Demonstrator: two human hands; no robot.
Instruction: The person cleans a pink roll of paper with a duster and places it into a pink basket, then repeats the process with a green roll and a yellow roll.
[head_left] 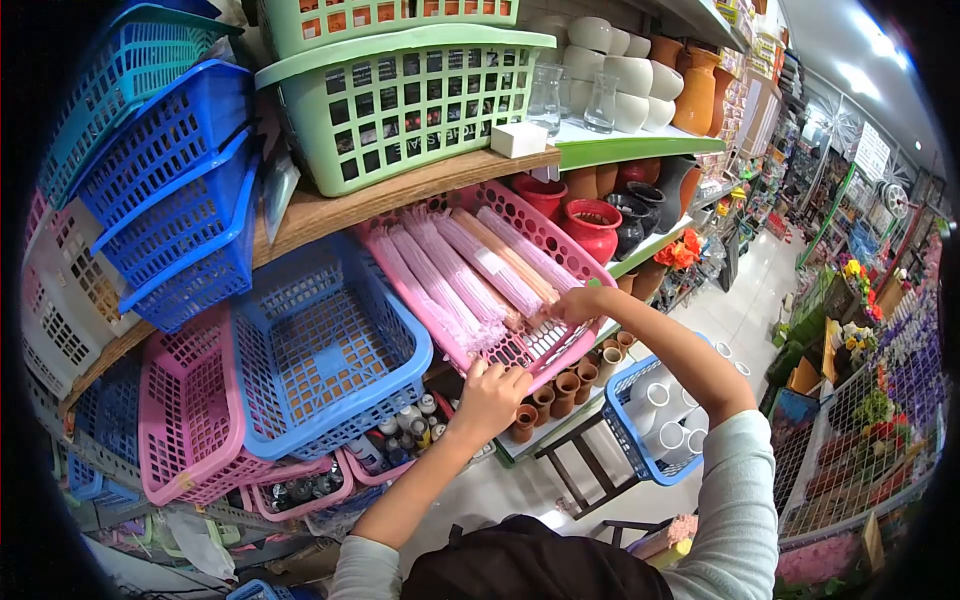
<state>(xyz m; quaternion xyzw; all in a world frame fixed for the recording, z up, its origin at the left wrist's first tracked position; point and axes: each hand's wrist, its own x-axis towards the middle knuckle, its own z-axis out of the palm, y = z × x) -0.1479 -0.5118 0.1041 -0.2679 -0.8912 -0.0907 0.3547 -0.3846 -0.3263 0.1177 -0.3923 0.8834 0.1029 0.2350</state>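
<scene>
A pink plastic basket [578, 345] sits tilted on the shelf in front of me, holding several long bundles [455, 265] in clear plastic. Most of the bundles are pale pink; some are tan. My left hand [490, 400] is closed over the near rim of this basket. Over its right side reaches my right hand [582, 305], fingers curled down at the near ends of the bundles. Its fingertips are partly hidden, but they appear closed on a wrapped bundle.
A blue basket [418, 352] stands to the left, beside another pink basket [190, 400]. Above is a green basket [300, 120] on a wooden shelf. Red pots [590, 230] and small brown pots [565, 390] fill shelves at right. White vases stand in a blue crate [625, 410].
</scene>
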